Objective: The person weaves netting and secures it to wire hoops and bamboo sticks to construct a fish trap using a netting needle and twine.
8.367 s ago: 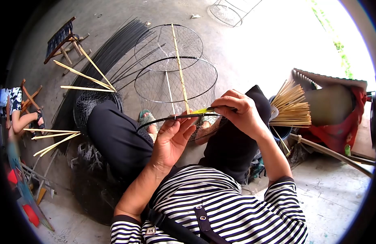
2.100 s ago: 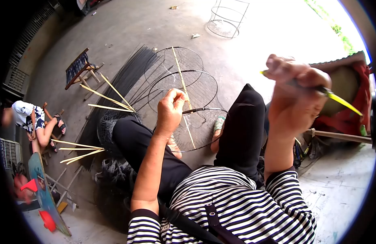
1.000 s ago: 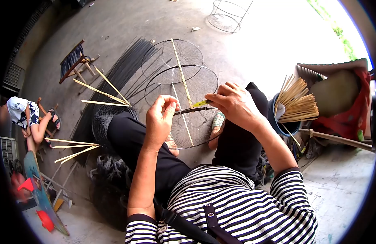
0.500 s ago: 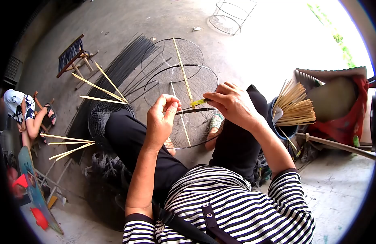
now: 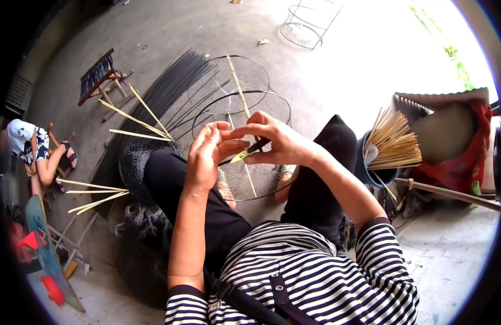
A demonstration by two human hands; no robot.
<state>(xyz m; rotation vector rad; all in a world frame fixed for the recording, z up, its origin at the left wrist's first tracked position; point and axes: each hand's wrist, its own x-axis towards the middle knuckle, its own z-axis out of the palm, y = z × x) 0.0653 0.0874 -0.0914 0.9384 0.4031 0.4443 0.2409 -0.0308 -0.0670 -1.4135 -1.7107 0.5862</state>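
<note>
A netted frame of dark hoops (image 5: 289, 116) stands between my knees, with a bamboo strip (image 5: 237, 85) running along it. My left hand (image 5: 205, 154) is closed at the nearest hoop, its fingertips meeting those of the other hand. What it pinches is too small to make out. My right hand (image 5: 275, 142) is closed on a small yellow-green tool (image 5: 240, 155) with a dark part, its yellow end pointing down to the left below the fingers. Netting hangs under both hands, around my feet.
On the right, a blue bucket (image 5: 364, 169) holds many bamboo sticks (image 5: 394, 143). Dark rods (image 5: 153, 86) and a folding stool (image 5: 97, 76) lie beyond my left knee. A seated person (image 5: 39, 149) is at the far left, near a skateboard (image 5: 44, 238).
Since half a second ago, my right hand has turned and moved left to meet my left hand. The yellow tool has swung from above the hoop to below the fingers.
</note>
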